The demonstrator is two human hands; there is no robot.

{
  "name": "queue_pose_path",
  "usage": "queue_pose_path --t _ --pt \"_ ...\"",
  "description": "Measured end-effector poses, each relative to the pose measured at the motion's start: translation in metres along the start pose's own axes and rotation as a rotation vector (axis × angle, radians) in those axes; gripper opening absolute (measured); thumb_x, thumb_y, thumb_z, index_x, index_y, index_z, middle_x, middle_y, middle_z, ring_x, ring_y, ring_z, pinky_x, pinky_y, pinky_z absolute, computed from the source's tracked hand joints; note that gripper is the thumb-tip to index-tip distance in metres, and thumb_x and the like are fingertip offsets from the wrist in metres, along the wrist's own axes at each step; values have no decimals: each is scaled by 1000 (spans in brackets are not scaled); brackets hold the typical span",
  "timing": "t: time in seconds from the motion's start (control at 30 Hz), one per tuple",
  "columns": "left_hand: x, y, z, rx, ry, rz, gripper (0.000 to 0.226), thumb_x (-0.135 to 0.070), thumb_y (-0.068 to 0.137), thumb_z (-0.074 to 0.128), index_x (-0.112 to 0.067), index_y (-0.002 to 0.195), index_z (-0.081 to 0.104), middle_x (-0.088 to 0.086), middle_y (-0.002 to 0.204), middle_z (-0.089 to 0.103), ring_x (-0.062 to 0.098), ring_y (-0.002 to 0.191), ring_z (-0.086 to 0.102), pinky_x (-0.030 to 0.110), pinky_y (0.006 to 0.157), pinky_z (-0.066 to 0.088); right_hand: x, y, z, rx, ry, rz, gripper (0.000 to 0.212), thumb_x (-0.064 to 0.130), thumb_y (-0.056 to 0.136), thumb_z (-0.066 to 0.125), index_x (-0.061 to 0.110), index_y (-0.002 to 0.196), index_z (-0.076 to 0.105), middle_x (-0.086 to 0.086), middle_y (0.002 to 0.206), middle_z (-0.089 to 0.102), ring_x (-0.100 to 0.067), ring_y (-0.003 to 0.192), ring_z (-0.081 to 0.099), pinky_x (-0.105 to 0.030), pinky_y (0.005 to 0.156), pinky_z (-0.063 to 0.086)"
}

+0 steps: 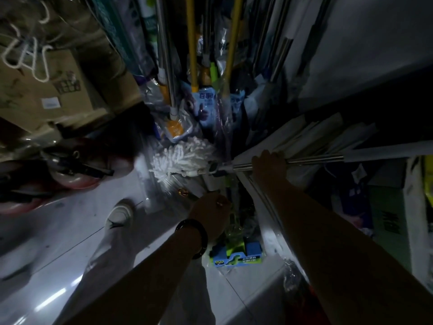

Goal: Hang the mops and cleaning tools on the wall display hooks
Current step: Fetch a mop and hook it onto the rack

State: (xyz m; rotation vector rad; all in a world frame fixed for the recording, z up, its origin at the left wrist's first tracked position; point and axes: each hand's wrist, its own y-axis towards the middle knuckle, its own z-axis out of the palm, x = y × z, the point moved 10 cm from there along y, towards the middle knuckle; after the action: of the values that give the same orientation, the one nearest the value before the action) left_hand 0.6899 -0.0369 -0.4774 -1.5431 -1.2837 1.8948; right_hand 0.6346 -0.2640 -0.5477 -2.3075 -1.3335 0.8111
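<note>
Right hand (269,164) is wrapped around the mop (234,167) on its metal handle (314,159), just behind the white string head (182,160), which points left and lies below the other mops (191,43). Left hand (210,212) sits lower and nearer the body, fingers curled beside a white shaft (212,184); whether it grips anything is too dark to tell. With the handle lying nearly level, left to right, it likely needs tipping upright; no hooks are visible.

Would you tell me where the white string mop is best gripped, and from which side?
Grip the white string mop by its metal shaft, from above, as the right hand does: the shaft lies nearly level, and the floppy strands give no firm hold.
</note>
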Motion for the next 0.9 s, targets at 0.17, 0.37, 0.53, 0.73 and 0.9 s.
queue_pose_path --t 0.17,0.37,0.53,0.73,0.9 --pt "-5 -19 -13 -17 41 36 20 -22 105 54 -10 92 64 0 72 62 24 75 62 34 68 49 22 -16 -36 -67 -48 42 25 22 55 95 23 71 76 -5 66 61 -28 56 61 -45 89 55" --pt "4 -45 -28 -1 61 24 28 -43 97 56 -19 93 71 6 90 75 28 89 72 48 85 60 63 -52 -85 14 -59 17 10 27 81 81 25 89 75 -5 84 70 -29 79 70 -46 103 50" --pt "-4 -81 -52 0 142 8 14 -28 101 59 -19 94 65 -4 78 63 21 79 61 30 74 48 86 -89 -123 20 -94 92 11 16 94 66 22 91 75 -4 91 73 -30 98 70 -59 122 33" --pt "-55 -127 -89 -61 10 89 22 -4 99 55 -22 91 65 22 101 73 35 89 69 53 82 60 112 -157 -181 98 79 91 14 24 84 81 23 76 69 0 79 69 -26 83 68 -51 102 45" --pt "-118 -178 -126 -188 52 302 10 -20 100 63 -25 104 71 2 101 74 29 92 71 49 85 60 124 -212 -244 7 362 92 18 7 101 57 9 108 74 -11 111 73 -29 108 67 -45 115 39"
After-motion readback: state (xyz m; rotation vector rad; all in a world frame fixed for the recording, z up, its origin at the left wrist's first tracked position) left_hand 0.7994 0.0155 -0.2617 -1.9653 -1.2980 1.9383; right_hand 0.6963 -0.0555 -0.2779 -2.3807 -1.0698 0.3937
